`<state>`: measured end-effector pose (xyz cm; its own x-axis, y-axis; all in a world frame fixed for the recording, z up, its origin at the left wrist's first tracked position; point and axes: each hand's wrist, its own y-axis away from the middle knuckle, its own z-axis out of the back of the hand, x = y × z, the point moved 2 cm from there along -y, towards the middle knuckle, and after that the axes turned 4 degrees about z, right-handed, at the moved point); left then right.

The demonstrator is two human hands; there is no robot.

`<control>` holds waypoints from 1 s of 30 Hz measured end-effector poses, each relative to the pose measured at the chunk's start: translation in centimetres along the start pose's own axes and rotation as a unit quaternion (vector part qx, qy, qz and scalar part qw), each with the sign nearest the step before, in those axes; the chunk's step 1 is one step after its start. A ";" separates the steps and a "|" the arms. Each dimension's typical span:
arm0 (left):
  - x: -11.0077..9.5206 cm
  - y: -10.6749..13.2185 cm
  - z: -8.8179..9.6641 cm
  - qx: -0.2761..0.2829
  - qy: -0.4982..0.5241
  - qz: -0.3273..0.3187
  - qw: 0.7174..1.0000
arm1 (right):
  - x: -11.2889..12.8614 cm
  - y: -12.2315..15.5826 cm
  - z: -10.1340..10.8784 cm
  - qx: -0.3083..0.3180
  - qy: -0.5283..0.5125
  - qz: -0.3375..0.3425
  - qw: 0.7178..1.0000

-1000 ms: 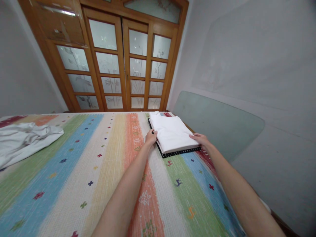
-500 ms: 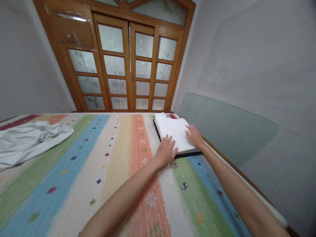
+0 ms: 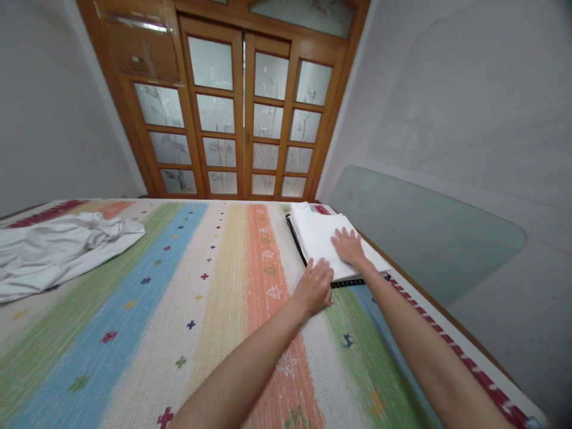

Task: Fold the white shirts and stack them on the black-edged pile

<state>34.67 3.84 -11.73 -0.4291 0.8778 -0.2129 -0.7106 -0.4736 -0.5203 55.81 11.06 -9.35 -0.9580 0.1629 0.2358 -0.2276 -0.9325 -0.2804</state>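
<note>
A folded white garment (image 3: 319, 235) lies flat on top of a black folded cloth (image 3: 295, 237), whose dark edge shows at the left and front. My left hand (image 3: 315, 285) rests at the near left corner of this stack, fingers stretched over the white cloth. On the middle right of the white garment lies my right hand (image 3: 348, 245), palm down with its fingers spread. Neither hand grips anything. Far to the left, a crumpled white garment (image 3: 67, 250) sits loosely on the bedspread.
A striped, patterned bedspread (image 3: 223, 262) covers the bed. A pale green headboard-like panel (image 3: 429, 229) stands along the right wall. Wooden doors with frosted panes (image 3: 218, 113) close off the far end.
My right hand has slid inward from the right edge of the folded white garment to its middle. My left hand stays near the front left corner. The view has shifted slightly left.
</note>
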 end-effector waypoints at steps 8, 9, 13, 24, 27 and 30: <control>-0.3 0.5 -0.5 -0.049 -0.084 0.075 0.992 | 8.0 -1.5 -0.7 0.101 -0.010 0.134 0.986; -0.3 0.5 -0.5 -0.051 -0.088 0.076 0.992 | 8.5 -1.6 -0.7 0.108 0.009 0.132 0.985; -0.3 0.5 -0.3 -0.046 -0.088 0.075 0.992 | 9.0 -1.7 -0.9 0.119 0.059 0.127 0.983; -0.2 0.2 0.6 -0.039 -0.034 0.103 0.993 | 0.8 0.0 0.5 0.076 0.165 0.062 0.981; -0.1 0.2 0.7 -0.028 -0.022 0.111 0.993 | -1.8 1.0 1.0 0.037 0.189 0.024 0.981; -0.1 0.1 0.7 -0.015 -0.009 0.126 0.992 | -3.3 1.8 1.2 0.019 0.193 -0.017 0.981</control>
<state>34.23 3.63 -11.17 -0.6009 0.7304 -0.3247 -0.5634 -0.6752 -0.4761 58.75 8.44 -9.50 -0.9462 0.2978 -0.1268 -0.2616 -0.9343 -0.2420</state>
